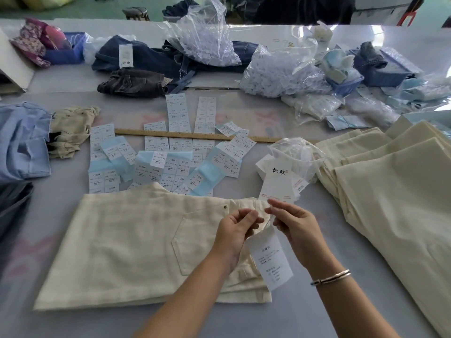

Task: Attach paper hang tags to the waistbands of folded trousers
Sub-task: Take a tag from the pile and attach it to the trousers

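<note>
A folded pair of cream trousers (127,245) lies in front of me, waistband to the right, back pocket up. Over the waistband end, my left hand (235,230) and my right hand (291,223) meet, fingertips pinching a thin clear tag string between them. A white paper hang tag (271,261) with printed text dangles from that string below my hands. A second white tag (278,189) with dark brush lettering stands just above my right hand's fingertips. What fixes the string to the waistband is hidden by my fingers.
A stack of cream trousers (395,191) lies at the right. Several size sticker sheets (168,162) and a wooden ruler (195,135) lie beyond the trousers. A clear bag (295,152) holds tags. Dark jeans (146,59), plastic bags (275,74), and blue clothing (22,142) surround the area.
</note>
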### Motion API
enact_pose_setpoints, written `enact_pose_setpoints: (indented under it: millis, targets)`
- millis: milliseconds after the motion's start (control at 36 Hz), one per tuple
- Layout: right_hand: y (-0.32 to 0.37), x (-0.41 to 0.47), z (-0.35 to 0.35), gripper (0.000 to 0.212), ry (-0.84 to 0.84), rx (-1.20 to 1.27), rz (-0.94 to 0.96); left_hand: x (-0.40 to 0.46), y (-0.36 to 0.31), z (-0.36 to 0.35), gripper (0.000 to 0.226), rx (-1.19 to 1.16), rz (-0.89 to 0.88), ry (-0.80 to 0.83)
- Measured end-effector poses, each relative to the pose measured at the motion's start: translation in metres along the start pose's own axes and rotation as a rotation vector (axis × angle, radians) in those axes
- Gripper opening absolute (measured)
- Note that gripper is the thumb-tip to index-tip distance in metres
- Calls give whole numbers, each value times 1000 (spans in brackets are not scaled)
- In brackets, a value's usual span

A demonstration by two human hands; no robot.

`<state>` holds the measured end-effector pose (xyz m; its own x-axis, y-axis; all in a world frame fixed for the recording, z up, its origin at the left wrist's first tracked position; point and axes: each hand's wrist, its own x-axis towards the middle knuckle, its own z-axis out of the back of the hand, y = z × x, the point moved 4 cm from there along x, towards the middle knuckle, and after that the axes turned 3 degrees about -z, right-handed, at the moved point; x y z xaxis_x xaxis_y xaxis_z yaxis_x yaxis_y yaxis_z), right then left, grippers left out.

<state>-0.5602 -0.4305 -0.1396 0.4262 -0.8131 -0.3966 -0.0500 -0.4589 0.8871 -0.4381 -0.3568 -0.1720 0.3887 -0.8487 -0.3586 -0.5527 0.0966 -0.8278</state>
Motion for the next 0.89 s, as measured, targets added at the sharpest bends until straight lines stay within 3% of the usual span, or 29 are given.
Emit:
enact_pose_setpoints:
  millis: [111, 278, 472, 889]
  targets:
    - [-4, 0, -4, 12, 2, 45, -15, -5, 1, -7, 22, -78, 32, 48]
    - [-15, 2, -8, 22, -21, 150, -111, -8, 3, -6, 13, -37, -1, 21]
    - [-29, -2, -18, 10, 74, 246, -227, -9, 6, -5, 16, 77, -110, 5]
    - [-28, 1, -14, 21, 39, 202, -177, -7, 6, -5, 18, 110, -128, -18]
